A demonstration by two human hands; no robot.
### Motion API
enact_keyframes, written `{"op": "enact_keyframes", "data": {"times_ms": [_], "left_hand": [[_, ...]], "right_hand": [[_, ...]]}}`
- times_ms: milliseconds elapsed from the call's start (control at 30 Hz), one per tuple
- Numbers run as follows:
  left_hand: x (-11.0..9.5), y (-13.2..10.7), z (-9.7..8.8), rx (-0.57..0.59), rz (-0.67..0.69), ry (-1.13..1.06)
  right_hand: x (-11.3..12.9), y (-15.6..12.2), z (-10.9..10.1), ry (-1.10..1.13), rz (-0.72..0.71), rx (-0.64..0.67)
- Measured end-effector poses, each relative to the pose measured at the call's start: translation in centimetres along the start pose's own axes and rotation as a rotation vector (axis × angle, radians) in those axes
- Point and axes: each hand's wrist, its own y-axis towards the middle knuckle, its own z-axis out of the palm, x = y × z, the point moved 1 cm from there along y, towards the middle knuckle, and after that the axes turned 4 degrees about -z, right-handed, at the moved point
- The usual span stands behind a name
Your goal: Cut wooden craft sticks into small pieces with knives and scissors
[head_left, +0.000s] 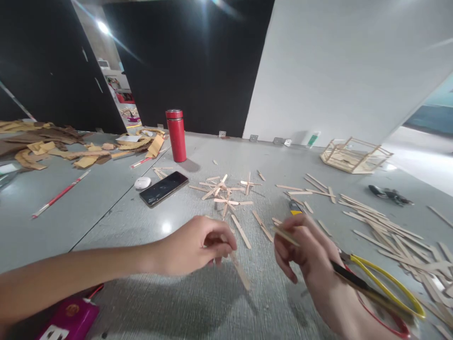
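Note:
My left hand (196, 245) is closed in a pinch on a flat wooden stick (240, 271) that slants down to the right over the grey table (198, 302). My right hand (306, 250) is closed on a thin stick (285, 235) that points up and left from its fingers. A dark rod-like tool (354, 279) lies across my right wrist; whether the hand grips it is unclear. Both hands hover close together near the table's front edge.
Loose wooden sticks (226, 193) lie scattered in the middle and piled at the right (389, 236). A black phone (163, 188), white earbud case (142, 182), red flask (176, 135), stick-built frame (354, 155), yellow and red loops (392, 288), magenta box (71, 318) and cardboard scraps (71, 151) surround them.

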Motion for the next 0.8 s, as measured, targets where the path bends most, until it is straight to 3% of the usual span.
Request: {"op": "enact_keyframes", "data": {"times_ms": [100, 200, 333, 433, 567, 700, 800], "left_hand": [[3.2, 1.4, 0.7, 0.017, 0.045, 0.119], [4.9, 1.6, 1.4, -0.051, 0.097, 0.240], [4.3, 0.3, 1.9, -0.096, 0.154, 0.373], [3.1, -1.0, 2.4, 0.007, 0.250, 0.477], [2.8, -1.8, 3.2, 0.146, 0.375, 0.652], [3.7, -1.7, 3.3, 0.249, 0.370, 0.597], [4.3, -1.4, 3.3, 0.213, 0.358, 0.536]], "right_hand": [[-1.6, 0.7, -0.1, -0.032, 0.127, 0.096], [-3.4, 0.7, 0.3, 0.024, 0.189, 0.214], [-5.1, 0.7, 0.6, 0.123, 0.273, 0.274], [-5.6, 0.8, 0.8, 0.114, 0.300, 0.240], [-5.4, 0.8, 0.9, 0.039, 0.223, 0.206], [-5.5, 0.7, 0.8, 0.063, 0.249, 0.291], [-5.8, 0.6, 0.6, 0.114, 0.272, 0.354]]}}
